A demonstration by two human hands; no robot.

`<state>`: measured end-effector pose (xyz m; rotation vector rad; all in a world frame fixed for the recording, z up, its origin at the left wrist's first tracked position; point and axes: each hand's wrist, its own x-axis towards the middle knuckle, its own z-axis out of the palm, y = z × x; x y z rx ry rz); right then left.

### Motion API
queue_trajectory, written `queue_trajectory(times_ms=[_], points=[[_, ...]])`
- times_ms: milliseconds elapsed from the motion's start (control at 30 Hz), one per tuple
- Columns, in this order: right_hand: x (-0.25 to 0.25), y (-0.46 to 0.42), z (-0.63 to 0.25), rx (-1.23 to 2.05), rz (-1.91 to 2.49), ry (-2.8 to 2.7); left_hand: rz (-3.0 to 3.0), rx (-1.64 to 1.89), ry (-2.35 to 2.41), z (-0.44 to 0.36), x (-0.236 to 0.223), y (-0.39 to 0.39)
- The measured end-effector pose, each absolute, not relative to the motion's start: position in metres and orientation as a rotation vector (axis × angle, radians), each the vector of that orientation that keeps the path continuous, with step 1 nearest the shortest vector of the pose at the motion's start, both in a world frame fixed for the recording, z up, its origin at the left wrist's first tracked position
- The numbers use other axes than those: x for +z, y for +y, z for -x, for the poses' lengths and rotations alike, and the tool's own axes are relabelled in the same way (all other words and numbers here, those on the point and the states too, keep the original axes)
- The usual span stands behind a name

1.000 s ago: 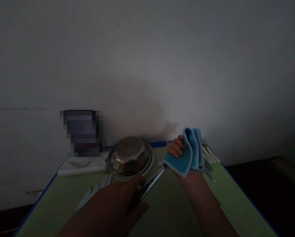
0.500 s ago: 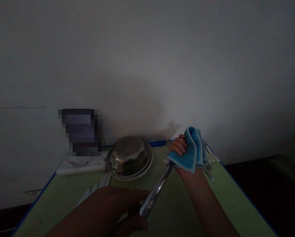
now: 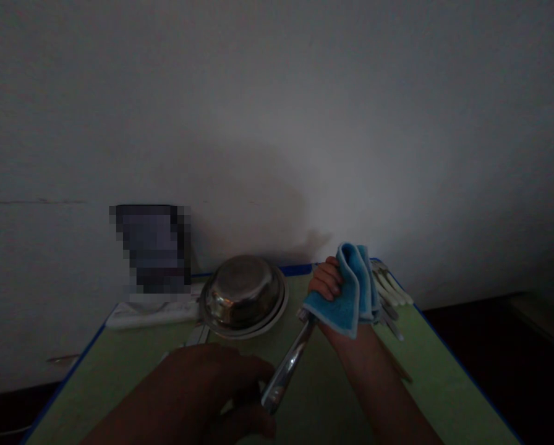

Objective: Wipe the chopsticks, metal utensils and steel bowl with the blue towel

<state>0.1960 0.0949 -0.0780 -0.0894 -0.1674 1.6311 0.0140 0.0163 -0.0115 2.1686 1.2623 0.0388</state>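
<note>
A long, shiny metal utensil (image 3: 289,368) slants up across the middle of the view. My left hand (image 3: 203,383) pinches its lower end between thumb and fingers. My right hand (image 3: 326,279) is closed around a folded blue cloth (image 3: 339,312), at the upper end of the utensil. The cloth and fingers hide that end, so its exact kind cannot be made out. Cloth folds stick up to the right of my knuckles. Beyond my left hand, an upturned metal bowl (image 3: 244,287) rests on a pale plate (image 3: 253,334).
Several white-handled pieces of cutlery (image 3: 392,287) and metal ones (image 3: 391,318) lie at the right of the green table (image 3: 453,395). A white cloth (image 3: 151,315) lies back left, below a blurred-out dark device (image 3: 154,244). A wall (image 3: 277,123) stands behind.
My right hand and the blue cloth have shifted slightly left and down along with the utensil's upper end. More cutlery shows on the right. My left hand keeps its pinch.
</note>
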Motion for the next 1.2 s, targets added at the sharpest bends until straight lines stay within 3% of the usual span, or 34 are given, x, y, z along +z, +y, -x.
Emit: queue_trajectory(times_ms=[300,567,1000,1200], points=[[-0.090,0.088,-0.176,1.734,-0.053,-0.279,-2.265,0.086,1.348,-0.023,-0.019,0.016],[-0.082,0.093,-0.184,1.654,0.155,-0.250,-2.324,0.253,1.285,-0.020,-0.029,0.012],[-0.066,0.093,-0.213,1.469,0.307,-0.322,-2.186,-0.042,1.443,-0.022,-0.023,0.012],[-0.053,0.092,-0.217,1.423,0.418,-0.368,-2.129,0.131,1.540,-0.009,-0.031,0.022]])
